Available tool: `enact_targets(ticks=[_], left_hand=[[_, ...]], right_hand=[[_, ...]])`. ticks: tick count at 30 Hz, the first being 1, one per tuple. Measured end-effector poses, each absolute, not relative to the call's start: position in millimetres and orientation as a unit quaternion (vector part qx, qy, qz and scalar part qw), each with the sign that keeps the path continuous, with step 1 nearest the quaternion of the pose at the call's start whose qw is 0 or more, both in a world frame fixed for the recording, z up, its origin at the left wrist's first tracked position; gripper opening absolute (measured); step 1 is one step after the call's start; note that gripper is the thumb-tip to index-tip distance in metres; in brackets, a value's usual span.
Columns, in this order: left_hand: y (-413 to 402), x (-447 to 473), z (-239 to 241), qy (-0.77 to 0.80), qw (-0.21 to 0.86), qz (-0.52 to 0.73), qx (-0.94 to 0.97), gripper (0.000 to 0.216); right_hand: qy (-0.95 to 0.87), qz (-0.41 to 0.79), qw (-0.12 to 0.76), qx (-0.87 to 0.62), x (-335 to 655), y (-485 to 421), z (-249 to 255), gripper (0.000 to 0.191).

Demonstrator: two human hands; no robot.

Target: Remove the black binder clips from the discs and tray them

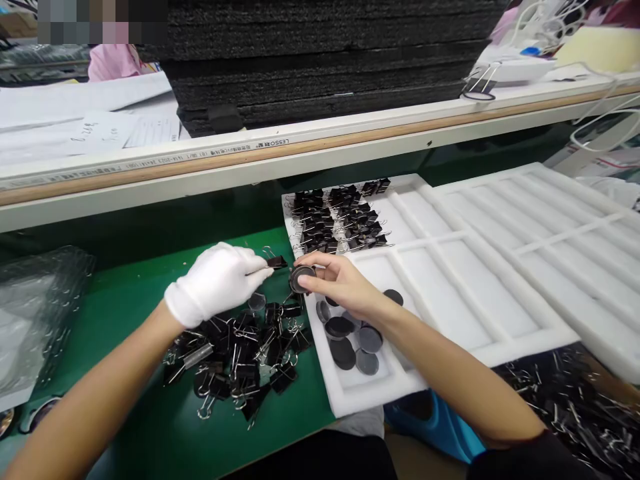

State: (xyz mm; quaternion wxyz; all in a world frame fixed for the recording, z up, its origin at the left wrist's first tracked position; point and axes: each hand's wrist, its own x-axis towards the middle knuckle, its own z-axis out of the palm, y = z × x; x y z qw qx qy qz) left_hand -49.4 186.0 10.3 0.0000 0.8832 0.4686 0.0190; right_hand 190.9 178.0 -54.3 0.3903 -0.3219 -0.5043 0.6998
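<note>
My left hand (220,280), in a white glove, pinches a black binder clip (277,262) by its wire handle. Between the thumb and fingers of my right hand (345,283), which is bare, is a round dark disc (302,279). The disc is close to the clip, with a small gap between them. Below my left hand a pile of black binder clips (245,360) covers part of the green tabletop (145,413). Under my right wrist, several dark round discs (343,353) lie in a compartment of the white foam tray (345,399).
Rows of clips (315,220) fill the tray's far left compartments. Another white foam tray (550,220) stands right. Many clips (570,407) lie below it. Clear plastic trays (45,313) sit left. A shelf edge (240,167) crosses behind, bearing stacked black foam (320,67) and papers (100,127).
</note>
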Motion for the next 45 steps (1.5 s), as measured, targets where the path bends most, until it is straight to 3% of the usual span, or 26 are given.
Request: enact_targets(ticks=[5, 9, 14, 19, 28, 39, 45], left_hand=[[133, -34, 22, 0.548, 0.125, 0.179, 0.807, 0.037], [118, -41, 33, 0.485, 0.199, 0.072, 0.848, 0.042], [124, -55, 39, 0.609, 0.148, 0.011, 0.779, 0.045], [124, -43, 25, 0.592, 0.26, 0.001, 0.763, 0.052], [114, -35, 15, 0.587, 0.107, 0.002, 0.802, 0.057], [115, -31, 19, 0.574, 0.216, -0.031, 0.789, 0.048], [116, -33, 16, 0.576, 0.206, 0.014, 0.791, 0.048]], right_hand=[[-0.539, 0.712, 0.369, -0.259, 185, 169, -57, 0.024], [-0.554, 0.715, 0.367, -0.217, 184, 165, -57, 0.022], [-0.605, 0.677, 0.372, -0.195, 184, 161, -52, 0.018], [-0.629, 0.653, 0.362, -0.216, 183, 157, -52, 0.018], [-0.628, 0.653, 0.37, -0.208, 187, 159, -49, 0.018], [-0.71, 0.57, 0.364, -0.195, 189, 161, -53, 0.013], [-0.63, 0.644, 0.381, -0.208, 189, 161, -49, 0.016]])
